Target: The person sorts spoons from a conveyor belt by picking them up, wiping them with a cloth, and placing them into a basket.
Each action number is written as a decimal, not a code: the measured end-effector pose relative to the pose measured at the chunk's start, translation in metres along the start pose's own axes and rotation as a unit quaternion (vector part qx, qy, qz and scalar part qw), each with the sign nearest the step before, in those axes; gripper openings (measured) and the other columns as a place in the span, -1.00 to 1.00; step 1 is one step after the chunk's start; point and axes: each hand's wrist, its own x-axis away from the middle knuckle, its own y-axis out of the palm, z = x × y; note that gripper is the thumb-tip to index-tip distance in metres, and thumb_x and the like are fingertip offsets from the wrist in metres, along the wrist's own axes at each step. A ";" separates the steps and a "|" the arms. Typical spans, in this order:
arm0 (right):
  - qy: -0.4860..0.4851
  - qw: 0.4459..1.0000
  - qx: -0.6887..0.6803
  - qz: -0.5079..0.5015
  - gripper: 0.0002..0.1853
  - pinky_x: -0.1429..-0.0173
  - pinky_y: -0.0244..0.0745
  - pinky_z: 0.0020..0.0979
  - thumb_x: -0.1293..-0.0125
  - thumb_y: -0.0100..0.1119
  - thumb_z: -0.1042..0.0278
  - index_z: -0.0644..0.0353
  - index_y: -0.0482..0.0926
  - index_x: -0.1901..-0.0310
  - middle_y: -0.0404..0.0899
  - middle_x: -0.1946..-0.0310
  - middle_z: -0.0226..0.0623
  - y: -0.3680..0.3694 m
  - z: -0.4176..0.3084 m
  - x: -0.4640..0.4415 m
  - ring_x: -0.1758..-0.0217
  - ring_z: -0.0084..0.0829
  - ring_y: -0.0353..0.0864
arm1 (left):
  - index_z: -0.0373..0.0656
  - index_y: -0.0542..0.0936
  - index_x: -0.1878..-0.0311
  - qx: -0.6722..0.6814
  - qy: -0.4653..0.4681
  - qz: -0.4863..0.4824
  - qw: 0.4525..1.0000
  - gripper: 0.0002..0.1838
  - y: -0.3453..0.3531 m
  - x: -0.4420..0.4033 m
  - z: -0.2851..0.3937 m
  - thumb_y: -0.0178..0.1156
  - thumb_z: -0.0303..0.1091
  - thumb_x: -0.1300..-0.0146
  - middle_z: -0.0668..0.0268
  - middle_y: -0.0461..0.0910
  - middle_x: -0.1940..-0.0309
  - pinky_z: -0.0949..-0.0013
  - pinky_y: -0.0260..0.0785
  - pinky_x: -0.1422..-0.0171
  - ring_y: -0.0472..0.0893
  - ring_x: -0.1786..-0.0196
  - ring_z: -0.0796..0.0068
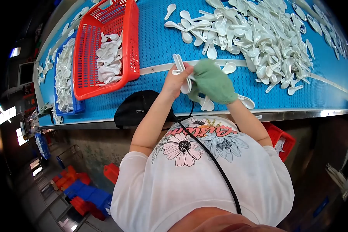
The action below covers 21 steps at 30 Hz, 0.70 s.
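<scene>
The head view shows a bare left hand [174, 81] with its fingers closed around several glossy white spoons [186, 86], ceramic by their look, held in front of the torso over a blue textured work surface [154, 38]. The right hand [215, 82] is covered by a soft green cloth mitt [210, 73] and meets the left at the spoons; how its fingers stand inside I cannot tell. Each spoon is probably light, rigid and brittle, with a smooth glaze likely to slip against cloth, and a knock could chip a rim; the handle, or the neck where it joins the bowl, seems the safest place to take hold. Loose spoons [207, 104] lie close under the mitt, and a large tangled heap of white spoons [276, 50] spreads beyond it. To the left stand a red perforated plastic basket [132, 50] partly filled with spoons and a blue plastic tray [79, 107] full of them. A black fabric bundle [137, 107] beside the left forearm takes up room at the near edge, and a black cable [216, 164] crosses the white shirt [158, 185].
</scene>
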 end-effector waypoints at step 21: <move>-0.026 0.990 0.137 0.026 -0.87 0.23 0.41 -0.29 0.11 0.05 0.43 0.13 0.55 0.45 0.54 0.44 -0.32 -0.042 0.063 0.036 0.33 -0.26 0.52 | -0.18 0.46 0.26 0.052 -0.151 -0.028 0.987 -0.76 -0.048 -0.024 -0.007 0.25 -0.30 -0.06 0.40 0.44 0.53 0.51 0.31 0.45 0.44 0.51 0.63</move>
